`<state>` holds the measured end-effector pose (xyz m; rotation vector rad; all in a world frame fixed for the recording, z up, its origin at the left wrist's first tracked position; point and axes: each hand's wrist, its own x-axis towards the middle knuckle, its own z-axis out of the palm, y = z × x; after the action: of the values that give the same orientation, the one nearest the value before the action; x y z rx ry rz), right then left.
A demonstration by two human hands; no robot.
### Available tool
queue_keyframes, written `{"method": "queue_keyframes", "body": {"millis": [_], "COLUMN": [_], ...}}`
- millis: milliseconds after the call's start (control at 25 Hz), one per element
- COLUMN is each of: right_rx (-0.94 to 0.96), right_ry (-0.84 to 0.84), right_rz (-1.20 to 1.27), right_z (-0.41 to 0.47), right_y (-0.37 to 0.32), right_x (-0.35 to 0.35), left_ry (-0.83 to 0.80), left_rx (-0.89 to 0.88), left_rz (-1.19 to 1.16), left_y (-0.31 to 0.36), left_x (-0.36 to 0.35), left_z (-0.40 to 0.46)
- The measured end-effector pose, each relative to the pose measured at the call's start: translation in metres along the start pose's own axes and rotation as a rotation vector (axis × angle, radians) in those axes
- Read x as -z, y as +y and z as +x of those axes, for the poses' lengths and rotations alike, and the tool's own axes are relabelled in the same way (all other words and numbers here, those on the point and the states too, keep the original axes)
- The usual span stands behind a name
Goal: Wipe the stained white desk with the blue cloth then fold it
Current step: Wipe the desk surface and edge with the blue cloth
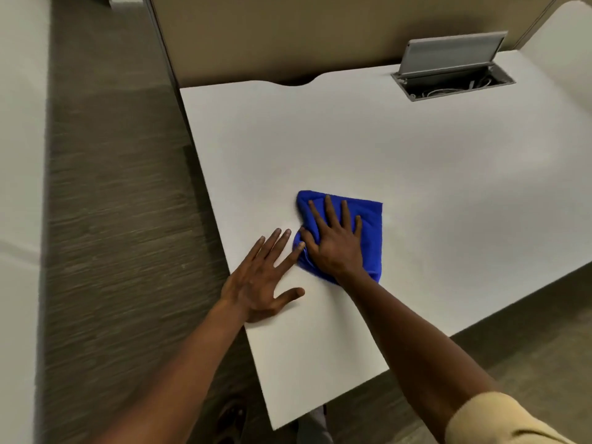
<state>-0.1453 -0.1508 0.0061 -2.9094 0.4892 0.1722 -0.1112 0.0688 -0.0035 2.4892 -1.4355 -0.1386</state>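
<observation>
One blue cloth lies on the white tabletop, near its left edge and toward the near side. It is bunched and partly doubled over, with a straight edge on its far side and a rumpled fold on its left.

Two hands are in view, both flat on the surface. The right hand lies on top of the cloth, palm down, fingers spread and straight, pointing away toward the far side. The cloth sticks out beyond the fingertips on the far side and past the hand on the right, down to the wrist. This grip is splayed wide and pressing, not curled around the fabric.

The left hand rests directly on the bare tabletop just left of the cloth, near the tabletop's left edge. Its fingers are straight and spread, the thumb angled out to the right. Its fingertips reach the cloth's left fold, and the index fingertip appears to touch the blue fabric beside the right thumb.

One open cable box is set into the tabletop at the far right, its grey lid tilted up, with cables visible inside. A beige partition stands along the far edge. Grey-brown carpet runs along the left.
</observation>
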Motion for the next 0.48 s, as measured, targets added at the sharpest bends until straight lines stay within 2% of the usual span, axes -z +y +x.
{"method": "queue_keyframes", "body": {"millis": [80, 160, 200, 280, 400, 480], "right_rx": [0.384, 0.600, 0.592, 0.441, 0.250, 0.200], "right_ry": [-0.048, -0.078, -0.079, -0.061, -0.049, -0.039], "right_rz": [-0.074, -0.122, -0.125, -0.096, -0.031, -0.006], "right_z": [0.001, 0.005, 0.009, 0.014, 0.003, -0.022], "right_y": [0.027, 0.079, 0.104, 0.139, 0.139, 0.137], "right_x": [0.006, 0.021, 0.027, 0.037, 0.035, 0.029], "left_ry": [-0.003, -0.028, -0.039, -0.063, -0.087, -0.075], "left_rx": [0.003, -0.003, 0.009, 0.043, 0.062, 0.063], "left_rz": [0.020, 0.040, 0.044, 0.052, 0.046, 0.030], "left_y": [0.001, 0.003, 0.004, 0.006, 0.008, 0.011], "left_x": [0.002, 0.003, 0.003, 0.005, 0.008, 0.010], "left_z": [-0.001, 0.000, 0.000, 0.001, -0.002, 0.000]}}
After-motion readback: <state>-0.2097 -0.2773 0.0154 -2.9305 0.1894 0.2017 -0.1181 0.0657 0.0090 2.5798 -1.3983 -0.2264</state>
